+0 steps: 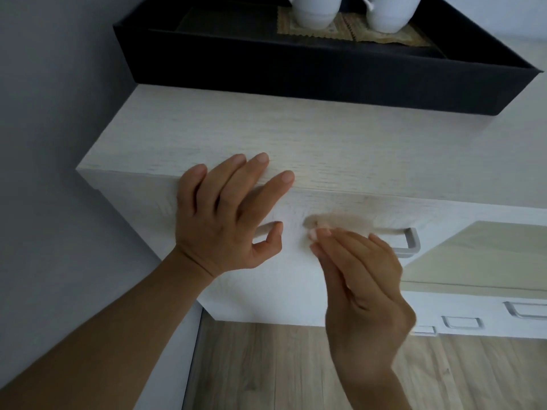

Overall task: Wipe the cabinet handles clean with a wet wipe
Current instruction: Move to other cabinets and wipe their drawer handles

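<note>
While the left hand [225, 214] is resting over the front edge of the pale wood cabinet [340, 149], its fingers are spreading wide and flat, the thumb hanging just in front of the left end of the metal handle [410, 242]. The right hand [364, 276] is reaching up from below the handle, fingers close together and pinching a blurred wet wipe [340, 223] against the bar's middle. Above the handle, a black tray [296, 72] is sitting on the cabinet top.
</note>
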